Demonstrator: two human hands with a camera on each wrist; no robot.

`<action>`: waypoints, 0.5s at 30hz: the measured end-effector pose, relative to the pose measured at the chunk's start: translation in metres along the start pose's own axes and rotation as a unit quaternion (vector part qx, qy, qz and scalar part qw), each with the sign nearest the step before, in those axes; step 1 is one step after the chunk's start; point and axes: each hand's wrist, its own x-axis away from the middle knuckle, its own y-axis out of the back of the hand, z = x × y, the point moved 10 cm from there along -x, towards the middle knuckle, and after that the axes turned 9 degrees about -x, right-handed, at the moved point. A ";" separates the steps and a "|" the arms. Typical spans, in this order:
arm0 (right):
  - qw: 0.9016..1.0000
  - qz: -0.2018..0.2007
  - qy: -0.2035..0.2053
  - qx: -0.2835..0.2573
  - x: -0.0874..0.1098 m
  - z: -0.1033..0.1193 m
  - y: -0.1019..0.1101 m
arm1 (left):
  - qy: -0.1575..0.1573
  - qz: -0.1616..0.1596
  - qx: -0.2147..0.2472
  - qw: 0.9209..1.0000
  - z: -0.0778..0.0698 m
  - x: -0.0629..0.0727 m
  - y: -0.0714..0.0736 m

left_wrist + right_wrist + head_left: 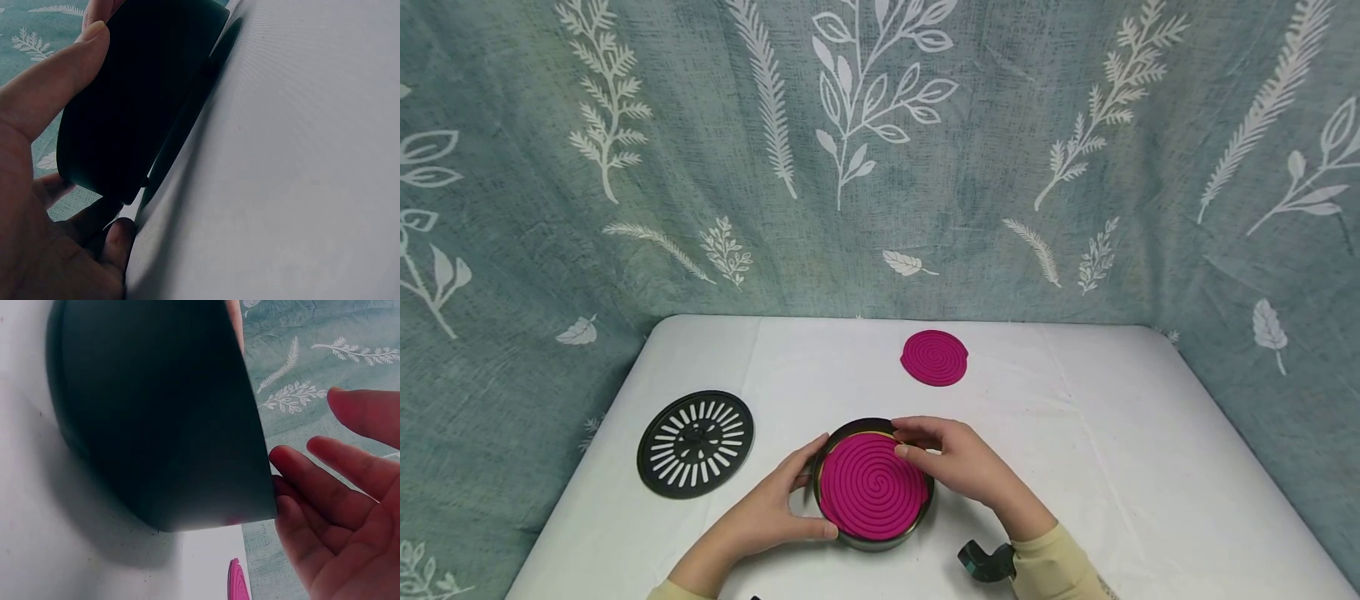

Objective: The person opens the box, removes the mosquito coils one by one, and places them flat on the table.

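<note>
A round black tin (867,425) sits near the front of the white table, with a pink mosquito coil (874,487) lying flat in its top. My left hand (778,508) grips the tin from the left, thumb at the near side and fingers round the far side. In the left wrist view the tin's dark wall (137,94) stands between thumb and fingers. My right hand (951,454) is at the far right rim, thumb over the coil's edge. The right wrist view shows its fingertips (284,456) touching the rim, with the thumb apart from it.
A black slotted lid (696,436) lies to the left on the table. Another pink coil (934,358) lies farther back, near the far edge. A dark wrist device (987,562) is at the right sleeve. A patterned green curtain (880,250) hangs behind the table.
</note>
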 end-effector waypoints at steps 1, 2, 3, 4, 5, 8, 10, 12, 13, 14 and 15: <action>1.000 0.000 0.003 0.008 0.000 0.000 -0.001 | 0.000 0.000 -0.001 1.000 0.000 0.000 0.000; 1.000 0.001 0.006 0.016 0.000 0.000 -0.001 | 0.000 0.001 -0.001 1.000 -0.001 0.000 0.000; 1.000 0.002 0.010 0.023 0.000 0.000 -0.002 | -0.001 0.001 -0.001 1.000 -0.001 0.001 0.000; 1.000 0.003 0.012 0.028 0.000 0.000 -0.002 | -0.001 0.001 0.000 1.000 -0.002 0.001 0.000; 0.999 0.004 0.014 0.030 0.000 0.001 -0.002 | -0.001 0.001 0.000 1.000 -0.002 0.001 0.001; 0.999 0.005 0.015 0.037 0.000 0.001 -0.002 | -0.002 0.001 0.003 1.000 -0.004 0.002 0.001; 0.999 0.003 0.014 0.044 0.001 0.002 -0.002 | -0.002 0.001 0.004 1.000 -0.004 0.002 0.001; 0.998 0.002 0.018 0.057 0.002 0.003 -0.002 | -0.003 0.001 0.004 1.000 -0.005 0.001 0.001; 0.998 0.002 0.021 0.064 0.003 0.004 -0.003 | -0.004 0.001 0.003 1.000 -0.005 0.001 0.001; 0.997 0.001 0.025 0.074 0.003 0.006 -0.003 | -0.004 0.001 0.003 1.000 -0.005 0.001 0.001; 0.996 0.000 0.028 0.081 0.004 0.007 -0.004 | -0.004 0.000 0.002 1.000 -0.005 0.000 0.000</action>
